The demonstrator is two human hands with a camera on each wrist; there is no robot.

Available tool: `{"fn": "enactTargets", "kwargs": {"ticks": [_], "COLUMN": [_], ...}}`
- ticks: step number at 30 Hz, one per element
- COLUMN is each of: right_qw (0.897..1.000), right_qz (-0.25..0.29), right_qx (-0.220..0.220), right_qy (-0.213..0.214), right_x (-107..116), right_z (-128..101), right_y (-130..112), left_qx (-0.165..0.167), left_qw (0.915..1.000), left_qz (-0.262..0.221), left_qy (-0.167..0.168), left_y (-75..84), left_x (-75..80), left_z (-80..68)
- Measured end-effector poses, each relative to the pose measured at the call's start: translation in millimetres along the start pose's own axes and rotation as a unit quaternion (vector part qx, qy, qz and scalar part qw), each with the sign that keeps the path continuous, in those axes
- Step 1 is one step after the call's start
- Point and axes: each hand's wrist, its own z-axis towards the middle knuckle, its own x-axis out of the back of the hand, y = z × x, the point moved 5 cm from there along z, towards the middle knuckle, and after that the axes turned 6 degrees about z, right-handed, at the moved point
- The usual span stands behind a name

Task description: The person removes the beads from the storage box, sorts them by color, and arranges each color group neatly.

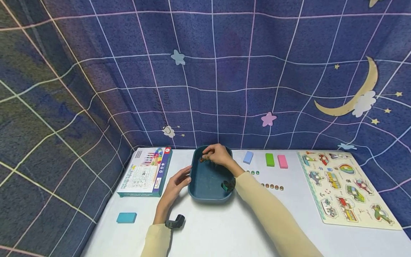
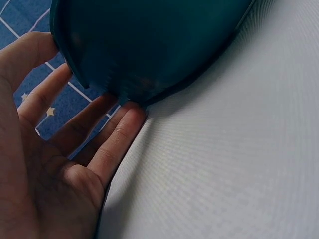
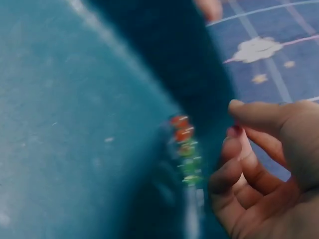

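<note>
1. Head cam: the dark teal, rounded rectangular plastic tray (image 1: 208,184) is sitting on a white-covered table, and everything's placed off that. Left hand (image 1: 173,185) is resting at its left side, fingers loosely spread. Right hand (image 1: 219,155) is reaching inside the far end, fingers curling right by a short line of small glossy red and green beads (image 1: 202,160). To the tray's right, a row of small green beads (image 1: 253,172) and a row of small orange-brown beads (image 1: 272,186) are lying. A flat printed cardboard box (image 1: 144,173) is lying to its left.

2. Left wrist cam: fingertips are touching the tray's outer wall, thumb too, hand looking relaxed rather than clenched.

3. Right wrist cam, pretty blurry: the bead line is running along inside the tray, just beside the curled fingers. A dark red spot is showing between thumb and fingertips, but I can't tell if they're pinching anything.
</note>
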Motion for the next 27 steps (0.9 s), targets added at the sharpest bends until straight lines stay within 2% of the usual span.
{"fn": "enactTargets", "kwargs": {"ticks": [10,14,21,27], "right_qw": [0.991,0.987,0.986,0.991], "right_qz": [-0.13,-0.157,-0.159,-0.102], "right_qx": [0.001,0.013,0.046,0.07], "right_qy": [-0.022,-0.029,-0.034,-0.041], "right_x": [-28,-33,-34,-15], "right_z": [16,17,16,6], "right_y": [17,14,9,-5], "left_qx": [-0.007,-0.011,-0.011,-0.012], "left_qw": [0.9999,0.9999,0.9998,0.9999], "left_qz": [0.007,0.012,0.014,0.009], "left_qy": [0.0,0.001,0.001,0.001], "left_y": [0.3,-0.3,0.2,1.9], "left_x": [0.9,2.8,3.6,0.7], "left_z": [-0.3,0.0,0.2,-0.3]}}
